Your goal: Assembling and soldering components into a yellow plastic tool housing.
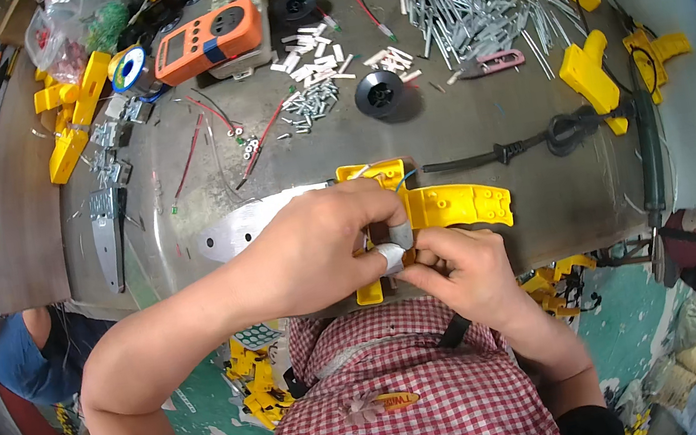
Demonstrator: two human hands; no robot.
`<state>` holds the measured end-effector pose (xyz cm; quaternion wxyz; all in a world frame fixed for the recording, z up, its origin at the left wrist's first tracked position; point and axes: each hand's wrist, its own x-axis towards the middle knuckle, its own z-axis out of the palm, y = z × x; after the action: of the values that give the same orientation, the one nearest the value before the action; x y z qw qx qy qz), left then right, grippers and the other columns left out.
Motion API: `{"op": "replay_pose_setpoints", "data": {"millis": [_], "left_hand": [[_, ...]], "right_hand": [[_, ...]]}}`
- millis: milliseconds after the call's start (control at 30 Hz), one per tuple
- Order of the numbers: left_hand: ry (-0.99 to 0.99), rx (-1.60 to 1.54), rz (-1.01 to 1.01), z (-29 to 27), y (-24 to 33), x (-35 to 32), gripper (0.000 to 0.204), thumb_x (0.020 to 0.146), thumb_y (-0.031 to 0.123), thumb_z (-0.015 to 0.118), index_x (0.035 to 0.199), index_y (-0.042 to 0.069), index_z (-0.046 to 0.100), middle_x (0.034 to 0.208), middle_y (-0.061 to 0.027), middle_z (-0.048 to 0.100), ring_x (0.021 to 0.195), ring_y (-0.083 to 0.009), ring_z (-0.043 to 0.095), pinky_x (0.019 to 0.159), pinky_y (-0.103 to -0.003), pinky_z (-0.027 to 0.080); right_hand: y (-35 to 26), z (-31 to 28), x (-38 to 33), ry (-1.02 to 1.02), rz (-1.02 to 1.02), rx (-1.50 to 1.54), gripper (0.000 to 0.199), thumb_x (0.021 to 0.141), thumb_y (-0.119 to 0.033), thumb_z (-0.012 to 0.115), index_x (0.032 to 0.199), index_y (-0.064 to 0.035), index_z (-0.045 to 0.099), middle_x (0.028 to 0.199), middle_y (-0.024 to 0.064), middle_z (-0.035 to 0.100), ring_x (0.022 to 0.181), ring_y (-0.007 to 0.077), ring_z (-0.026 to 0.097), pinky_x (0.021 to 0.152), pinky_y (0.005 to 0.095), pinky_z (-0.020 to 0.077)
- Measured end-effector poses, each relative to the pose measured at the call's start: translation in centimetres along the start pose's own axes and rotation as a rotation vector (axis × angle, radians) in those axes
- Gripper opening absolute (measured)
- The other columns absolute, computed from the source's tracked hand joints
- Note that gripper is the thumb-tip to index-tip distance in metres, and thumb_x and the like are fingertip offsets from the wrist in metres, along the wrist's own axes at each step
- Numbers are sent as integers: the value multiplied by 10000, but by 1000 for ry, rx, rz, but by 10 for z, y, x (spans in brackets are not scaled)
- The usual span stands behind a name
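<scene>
An opened yellow plastic tool housing (pixel 463 206) lies at the bench's near edge, its handle half pointing right with moulded posts inside. Over its body, my left hand (pixel 312 245) has thumb and forefinger, both wrapped in tape, brought together. My right hand (pixel 464 272) meets it there, fingers pinched. Whatever small part lies between the fingertips is hidden. A blue wire (pixel 404 179) rises from the housing beside my left fingers. A flat silvery metal blade (pixel 226 234) extends left from under my left hand. To the right lies a black power cord (pixel 470 161).
Farther back are an orange meter (pixel 207 42), a black spool (pixel 380 94), loose screws (pixel 310 106), white pieces (pixel 314 53) and metal rods (pixel 469 6). Yellow housings (pixel 591 82) lie right; a dark cylindrical tool (pixel 650 159) hangs there. Another person's blue sleeve (pixel 32 359) shows left.
</scene>
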<state>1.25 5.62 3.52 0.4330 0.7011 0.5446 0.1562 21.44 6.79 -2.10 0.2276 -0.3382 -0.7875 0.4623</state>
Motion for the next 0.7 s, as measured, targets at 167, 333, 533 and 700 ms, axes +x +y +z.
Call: {"op": "replay_pose_setpoints", "data": {"millis": [167,333,533,700], "left_hand": [[28,-24,-88,-5,-9,-12,502,798,64,647,1231,57,394,970,-73,638,677,-158,578,595,-269,455],[91,-333,43,-4,-43,-14,372,805,-46,568,1152,24,453,987,-105,615,863,-201,600,694,-310,475],[3,-134,254,-19,-39,-1,154,779,-49,574,925,-1,582,937,-107,601,876,-254,593,795,-339,460],[-301,-61,172,-32,-27,10,202,755,-23,613,953,4,580,901,-100,603,850,-251,591,779,-336,461]], "right_hand": [[9,-1,0,7,-28,88,290,745,-88,726,1012,-37,625,697,82,623,591,183,618,556,290,481],[7,-1,1,-17,15,140,311,740,-79,734,1028,-35,626,685,66,607,576,139,592,544,267,461],[4,-5,6,-51,62,127,289,748,-98,729,1010,-45,620,650,42,563,551,131,543,529,267,436],[9,-5,4,-60,69,174,285,757,-112,722,1013,-47,614,658,45,567,555,145,547,535,275,438]]}}
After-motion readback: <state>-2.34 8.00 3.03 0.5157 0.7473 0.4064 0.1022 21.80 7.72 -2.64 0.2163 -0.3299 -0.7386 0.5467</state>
